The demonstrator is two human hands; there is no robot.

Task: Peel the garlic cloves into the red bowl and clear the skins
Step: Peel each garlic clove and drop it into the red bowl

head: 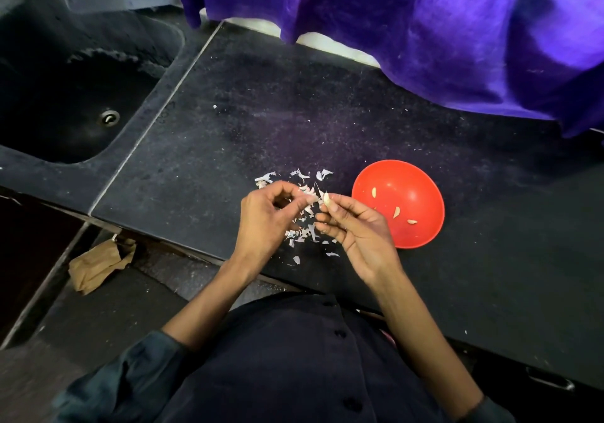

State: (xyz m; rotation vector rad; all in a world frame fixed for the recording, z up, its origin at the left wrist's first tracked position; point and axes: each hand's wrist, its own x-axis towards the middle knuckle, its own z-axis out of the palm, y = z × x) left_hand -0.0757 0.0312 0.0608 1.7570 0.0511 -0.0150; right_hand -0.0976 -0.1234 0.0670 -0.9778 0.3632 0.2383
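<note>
A red bowl (pixel 415 190) sits on the dark counter at right of centre, with three peeled cloves (pixel 396 212) lying in it. My right hand (pixel 354 226) pinches a pale garlic clove (pixel 326 199) between thumb and fingertips just left of the bowl. My left hand (pixel 266 216) is close beside it, its fingertips pinching a strip of skin (pixel 309 197) that reaches toward the clove. Loose white skins (pixel 302 233) lie scattered on the counter under and around both hands.
A black sink (pixel 75 95) with a drain is set into the counter at far left. Purple cloth (pixel 425 30) hangs over the counter's back edge. A crumpled brown paper bag (pixel 98 264) lies on the floor below the counter's front edge.
</note>
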